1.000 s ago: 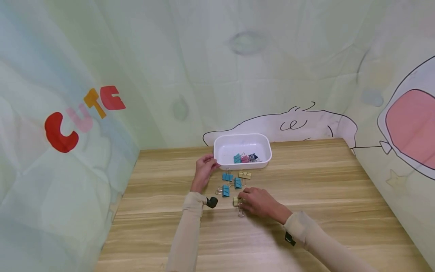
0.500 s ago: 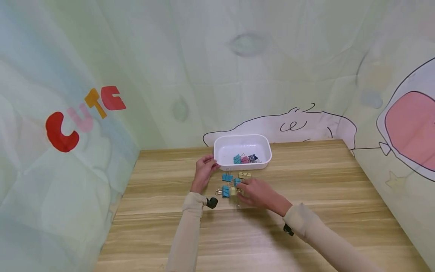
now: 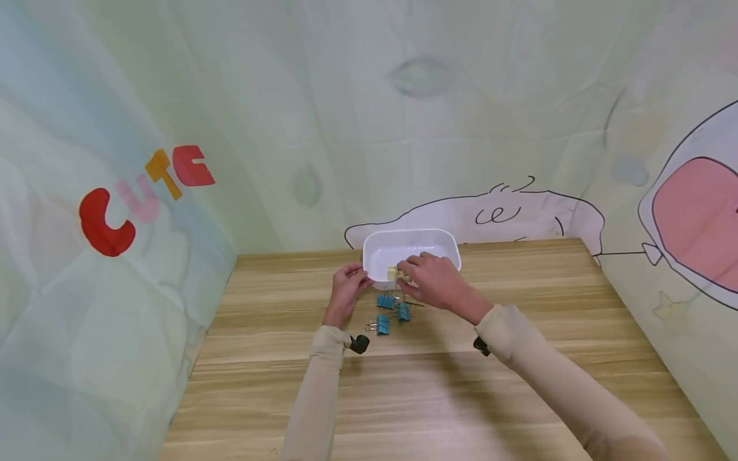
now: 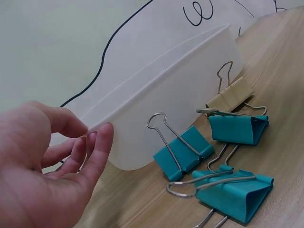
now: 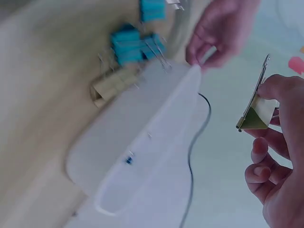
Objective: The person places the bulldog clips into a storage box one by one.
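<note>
My left hand (image 3: 344, 291) pinches the near left corner of a white plastic tray (image 3: 380, 237), thumb and fingers at its rim in the left wrist view. Over the tray's front side, my right hand (image 3: 436, 282) holds a yellow binder clip (image 5: 259, 111) between thumb and fingers. Three blue binder clips lie on the table before the tray: one by its wall (image 4: 183, 152), one further right (image 4: 237, 129), one nearest me (image 4: 232, 192). Another yellow binder clip (image 4: 231, 97) lies close to the tray's front wall. My right hand hides most of the tray's contents in the head view.
The tray stands at the back of a wood-grain table (image 3: 259, 384). Behind it hangs a pale printed curtain (image 3: 277, 128), with more curtain at both sides. A small dark blue bit (image 5: 128, 160) shows inside the tray in the right wrist view.
My right hand has lifted the yellow binder clip off the table and carried it away from me, past the blue clips, to over the tray. My left hand stays at the tray's corner.
</note>
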Demonstrator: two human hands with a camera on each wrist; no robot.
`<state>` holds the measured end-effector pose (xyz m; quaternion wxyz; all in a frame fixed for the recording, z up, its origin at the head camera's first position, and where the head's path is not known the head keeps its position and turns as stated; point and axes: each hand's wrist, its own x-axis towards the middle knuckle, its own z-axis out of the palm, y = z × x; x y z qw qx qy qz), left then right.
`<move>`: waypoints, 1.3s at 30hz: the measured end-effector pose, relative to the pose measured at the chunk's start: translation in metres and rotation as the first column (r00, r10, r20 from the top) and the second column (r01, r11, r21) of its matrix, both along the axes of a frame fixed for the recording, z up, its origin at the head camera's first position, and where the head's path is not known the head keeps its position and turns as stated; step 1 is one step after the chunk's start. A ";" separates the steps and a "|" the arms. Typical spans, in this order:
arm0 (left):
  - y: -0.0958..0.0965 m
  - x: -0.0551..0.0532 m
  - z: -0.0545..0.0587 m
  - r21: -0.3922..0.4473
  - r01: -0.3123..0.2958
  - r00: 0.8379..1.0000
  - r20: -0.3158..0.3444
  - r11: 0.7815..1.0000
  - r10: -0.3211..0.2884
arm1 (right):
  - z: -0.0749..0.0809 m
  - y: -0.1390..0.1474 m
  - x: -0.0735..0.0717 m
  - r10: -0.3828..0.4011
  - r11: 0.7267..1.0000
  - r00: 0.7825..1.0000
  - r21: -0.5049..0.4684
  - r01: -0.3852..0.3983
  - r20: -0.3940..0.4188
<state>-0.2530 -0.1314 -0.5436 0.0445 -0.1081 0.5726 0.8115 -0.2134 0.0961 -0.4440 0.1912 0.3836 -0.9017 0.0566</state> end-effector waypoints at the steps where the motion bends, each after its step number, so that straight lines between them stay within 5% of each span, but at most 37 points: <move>1: 0.000 0.000 0.000 -0.001 -0.001 1.000 -0.002 1.000 0.001 | 0.006 -0.001 -0.004 -0.006 1.000 1.000 0.005 0.006 -0.001; 11: 0.002 0.000 0.000 -0.018 -0.001 1.000 0.014 1.000 0.001 | 0.042 -0.007 -0.033 -0.086 0.995 0.996 0.054 0.087 -0.021; 29: 0.002 0.001 0.000 -0.027 0.002 1.000 0.002 1.000 -0.002 | 0.045 -0.009 -0.045 -0.179 0.983 0.983 0.042 0.178 0.040; 39: 0.002 0.000 0.001 -0.022 -0.011 1.000 -0.004 1.000 0.011 | 0.049 -0.012 -0.042 -0.147 0.989 0.988 0.041 0.145 0.047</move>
